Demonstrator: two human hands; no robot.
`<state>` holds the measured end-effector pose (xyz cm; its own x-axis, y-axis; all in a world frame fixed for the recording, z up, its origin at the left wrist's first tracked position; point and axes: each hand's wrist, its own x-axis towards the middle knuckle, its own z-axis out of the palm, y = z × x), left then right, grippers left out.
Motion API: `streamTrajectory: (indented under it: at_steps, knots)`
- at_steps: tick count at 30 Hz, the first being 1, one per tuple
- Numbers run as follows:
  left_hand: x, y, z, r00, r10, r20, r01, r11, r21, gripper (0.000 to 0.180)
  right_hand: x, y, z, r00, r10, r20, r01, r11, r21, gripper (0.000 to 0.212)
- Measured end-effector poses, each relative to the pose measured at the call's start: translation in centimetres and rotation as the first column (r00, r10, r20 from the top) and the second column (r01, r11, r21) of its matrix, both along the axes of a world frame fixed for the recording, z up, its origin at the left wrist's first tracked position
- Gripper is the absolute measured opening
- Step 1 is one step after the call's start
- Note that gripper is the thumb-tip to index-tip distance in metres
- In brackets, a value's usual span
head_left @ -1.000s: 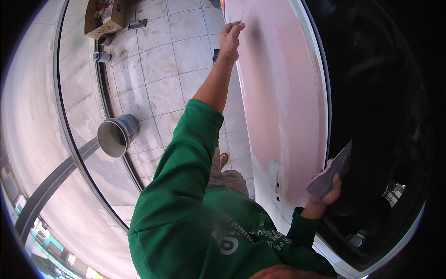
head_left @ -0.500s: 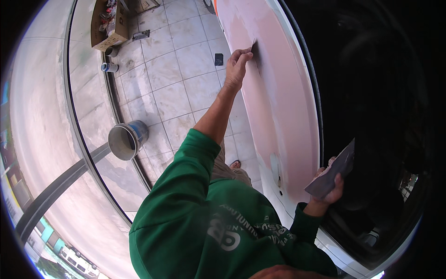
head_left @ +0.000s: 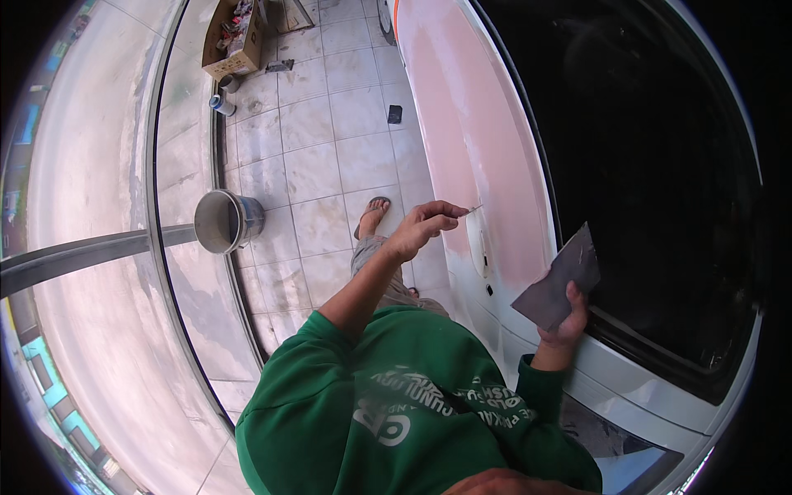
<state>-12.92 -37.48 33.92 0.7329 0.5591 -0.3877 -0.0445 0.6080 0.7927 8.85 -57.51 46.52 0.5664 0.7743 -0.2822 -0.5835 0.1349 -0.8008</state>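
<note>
1. Pinching a thin blade [head_left: 472,210], the left hand [head_left: 421,229] reaches across the body with its thumb and fingers drawn together on the blade's near end
2. The blade is seen almost edge-on at the side of the car, beside the pink patch [head_left: 450,107] on its white body [head_left: 516,334]; whether it touches the surface, I cannot tell
3. The right hand [head_left: 564,328] is clamped on a flat gray plate [head_left: 559,280], thumb pressed over the face and the other fingers mostly hidden behind it
4. This plate is tilted, one corner pointing up, and in the view it overlaps the lower edge of the dark car window [head_left: 627,148]
5. Below the blade, a slot [head_left: 485,262] and a smaller dark hole [head_left: 489,290] show in the car's side
6. Across the tiled floor [head_left: 309,128], by the wall on the left, are a bucket [head_left: 256,216], a can [head_left: 222,105] and a cardboard box [head_left: 239,63] filled with odds and ends
</note>
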Motion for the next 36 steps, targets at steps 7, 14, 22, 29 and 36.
streamTrajectory:
  at_steps: [7,14,22,29,36]
  knots:
    - [-2.6,-10.7,9.8,0.893,-0.056,0.447,-0.071,0.962,0.262,0.058,-5.8,-2.7,-3.7,0.903,0.101,-0.418,-0.082,0.995,0.062,0.046]
    - [-5.0,-11.0,15.5,0.921,-0.389,-0.028,0.237,0.503,0.831,0.045,-3.5,-2.3,2.3,0.981,0.127,0.146,-0.125,0.992,-0.021,0.047]
    - [-6.5,-2.7,20.7,0.998,-0.057,-0.016,0.025,0.16,0.987,0.05,-6.4,-1.5,6.0,0.577,0.382,0.722,-0.325,0.918,-0.226,0.042]
    - [-7.2,-2.6,12.9,0.936,-0.323,-0.143,0.25,0.321,0.914,0.048,-7.8,6.3,2.1,0.697,0.328,0.638,-0.12,0.93,-0.348,0.05]
    - [-12.8,7.3,15.5,0.974,-0.054,0.22,-0.131,0.658,0.741,0.061,-9.5,18.5,2.0,0.956,0.246,0.159,-0.237,0.969,-0.075,0.042]
